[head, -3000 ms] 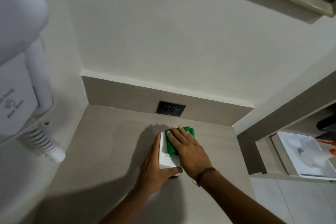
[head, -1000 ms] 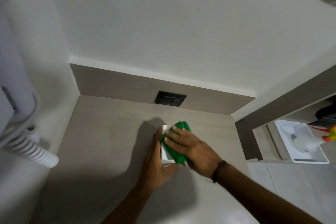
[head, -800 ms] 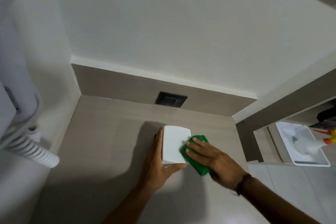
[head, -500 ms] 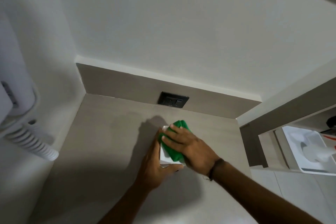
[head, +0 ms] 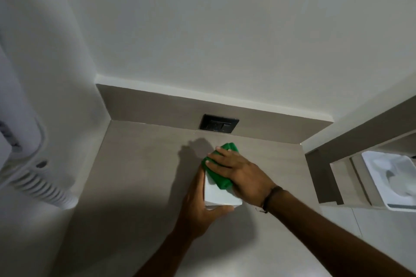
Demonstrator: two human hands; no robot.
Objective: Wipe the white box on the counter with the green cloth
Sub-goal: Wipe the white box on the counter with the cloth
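Left hand (head: 198,203) is clamping the small white rectangular box (head: 219,194) on the grey counter (head: 139,175), right hand (head: 238,172) flat-pressing folded green cloth (head: 219,174) on top; best using even overlapping strokes.

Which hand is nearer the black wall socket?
Right. The right hand presses the green cloth on the white box, just below the black wall socket; the left hand grips the box's nearer corner.

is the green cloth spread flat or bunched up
Bunched up: the green cloth is a thick wad under the right hand, covering only part of the white box.
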